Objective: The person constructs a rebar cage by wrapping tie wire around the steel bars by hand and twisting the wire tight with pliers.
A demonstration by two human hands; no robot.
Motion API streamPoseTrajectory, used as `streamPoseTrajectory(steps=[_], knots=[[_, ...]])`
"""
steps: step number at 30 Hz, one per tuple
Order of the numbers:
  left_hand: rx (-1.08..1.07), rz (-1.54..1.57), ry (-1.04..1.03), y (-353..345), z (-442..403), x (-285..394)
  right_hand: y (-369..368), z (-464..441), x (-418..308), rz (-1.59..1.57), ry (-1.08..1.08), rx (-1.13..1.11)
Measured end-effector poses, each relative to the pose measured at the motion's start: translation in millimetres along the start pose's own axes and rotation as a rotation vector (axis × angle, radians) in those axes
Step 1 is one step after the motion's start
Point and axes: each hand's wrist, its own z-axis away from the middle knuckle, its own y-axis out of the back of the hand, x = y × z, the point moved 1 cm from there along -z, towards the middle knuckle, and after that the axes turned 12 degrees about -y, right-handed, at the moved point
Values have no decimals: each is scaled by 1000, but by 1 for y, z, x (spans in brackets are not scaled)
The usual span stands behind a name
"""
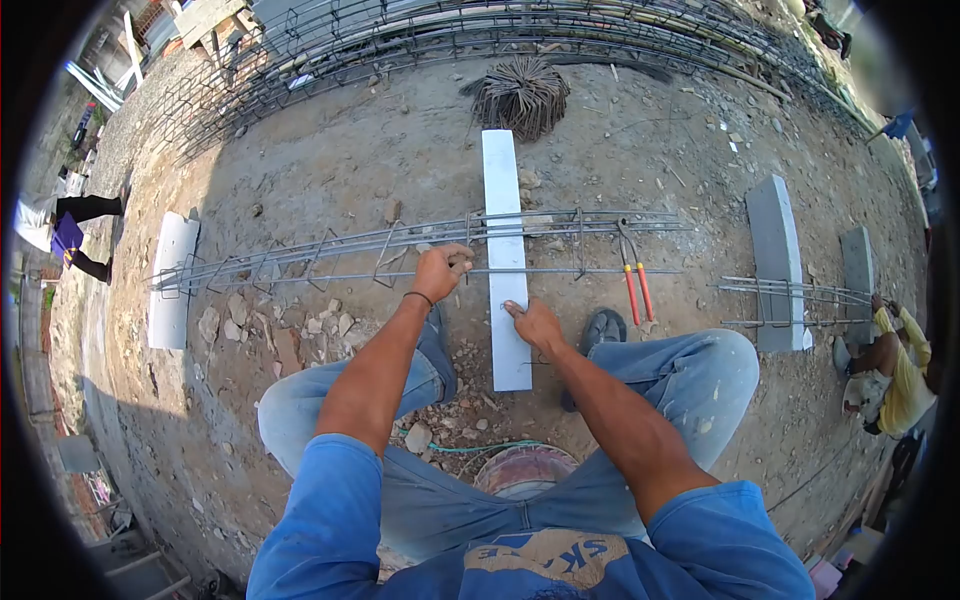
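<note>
My left hand [441, 272] is curled at the near bar of a long cage of steel rebar [380, 240]. Its fingers are closed, and what they hold is hidden. A pale flat board [510, 345] lies crosswise under the rebar in front of me. On this board rest the fingertips of my right hand [537, 325], drawn together as in a pinch. Anything between them is too small to make out. To the right, pincers with red handles [639, 285] lean with their jaws at the rebar. Bent wire stirrups [581, 240] ring the bars.
Another board [172, 300] supports the rebar's left end. A bundle of tie wires [522, 95] lies ahead, before stacked rebar cages [400, 35]. At right, a person in yellow [905, 370] sits by another cage over a grey slab [777, 250]. Rubble [330, 325] lies near my feet.
</note>
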Motion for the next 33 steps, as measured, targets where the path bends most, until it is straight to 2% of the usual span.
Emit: streamPoseTrajectory(steps=[4, 10, 15, 18, 20, 21, 23, 25, 29, 33], knots=[[78, 83, -5, 3, 3, 2, 2, 1, -1, 23, 6, -8], [-32, 256, 41, -2, -3, -9, 6, -9, 3, 78, 41, 35], [-39, 82, 31, -5, -4, -8, 40, 7, -3, 263, 8, 2], [-55, 108, 50, 0, -2, 1, 65, 27, -12, 170, 30, -94], [-40, 149, 33, -5, 1, -6, 90, 69, -46, -302, -86, -414], [-17, 171, 11, -5, -3, -9, 91, 80, -49, -312, -90, -392], [-35, 135, -26, -9, -8, -15, 90, 103, -53, -724, 21, -534], [-40, 114, -7, -9, -8, -13, 83, 130, -53, -867, 20, -547], [5, 142, 10, -11, -8, -15, 56, 160, -45, -964, -123, -625], [7, 154, 9, -14, -10, -10, 43, 176, -54, -942, -124, -637]])
